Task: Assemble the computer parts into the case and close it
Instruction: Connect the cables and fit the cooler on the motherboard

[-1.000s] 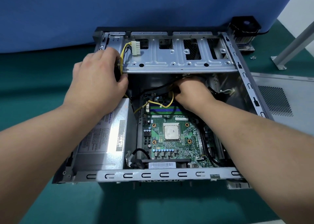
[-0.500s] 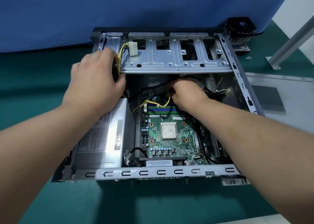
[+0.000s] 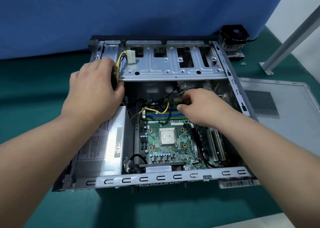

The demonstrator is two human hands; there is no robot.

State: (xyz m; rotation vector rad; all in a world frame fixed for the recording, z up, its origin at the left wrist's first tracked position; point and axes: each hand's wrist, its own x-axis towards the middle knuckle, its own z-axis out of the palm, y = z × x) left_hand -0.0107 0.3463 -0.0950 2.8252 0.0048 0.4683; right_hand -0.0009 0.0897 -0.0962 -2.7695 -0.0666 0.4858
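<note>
Inside the case [image 3: 173, 176], left hand [image 3: 93, 92] grips yellow wires [image 3: 118, 66] under the drive tray [image 3: 173, 72]; right hand [image 3: 204, 106] pinches a connector [image 3: 178, 99], fingertips hidden.

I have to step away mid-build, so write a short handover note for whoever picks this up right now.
Left hand grips the yellow cable bundle at the drive cage.
Right hand pinches a small connector above the RAM slots.
Done: power supply and motherboard sit in the case; CPU seated, bare.
Left: plug cables, fit the cooler lying behind the case, mount the side panel lying to its right.
</note>
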